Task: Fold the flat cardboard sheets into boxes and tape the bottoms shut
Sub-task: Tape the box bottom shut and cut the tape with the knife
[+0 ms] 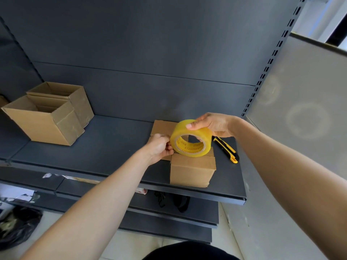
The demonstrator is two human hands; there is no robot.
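right hand (pixel 212 124): grip clamped round tape roll (pixel 190 137), just above box (pixel 192 169)
left hand (pixel 159 147): grip pinching roll's edge, probably the tape end
box: on shelf (pixel 112 143), at front edge
risk: tape end slips or sticks to itself; a pull could shove the light box off the shelf

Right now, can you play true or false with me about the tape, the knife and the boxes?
1. The right hand holds the tape roll. True.
2. The utility knife is in the left hand. False: it lies on the shelf, right of the small box; the left hand pinches at the roll's edge.
3. Open boxes stand at the shelf's left. True.
4. The tape roll is blue. False: it is yellowish.
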